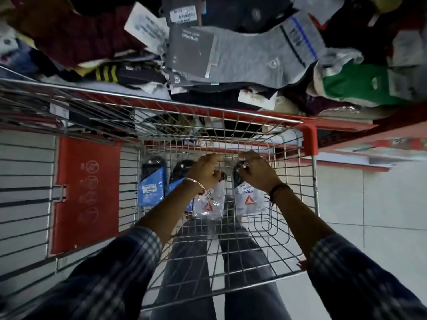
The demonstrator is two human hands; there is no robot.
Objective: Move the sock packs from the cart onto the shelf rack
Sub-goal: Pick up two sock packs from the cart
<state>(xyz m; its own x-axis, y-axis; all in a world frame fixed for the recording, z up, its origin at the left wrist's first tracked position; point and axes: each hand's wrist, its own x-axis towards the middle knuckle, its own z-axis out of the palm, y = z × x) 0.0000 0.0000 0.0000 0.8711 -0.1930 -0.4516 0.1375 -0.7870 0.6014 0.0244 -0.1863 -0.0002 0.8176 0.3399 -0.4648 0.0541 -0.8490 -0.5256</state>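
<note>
Both my hands reach down into a wire cart. My left hand grips the dark top of a white sock pack with a red triangle logo. My right hand grips a second white sock pack of the same kind. Two blue-and-black sock packs lie on the cart floor to the left, the second blue pack partly hidden behind my left wrist. Above the cart's far rim, the shelf rack holds a heap of socks, with a grey sock pack on top.
The cart has a red plastic flap on its left and a red corner guard at the far right. Pale floor tiles lie to the right. My legs in dark trousers show under the wire floor.
</note>
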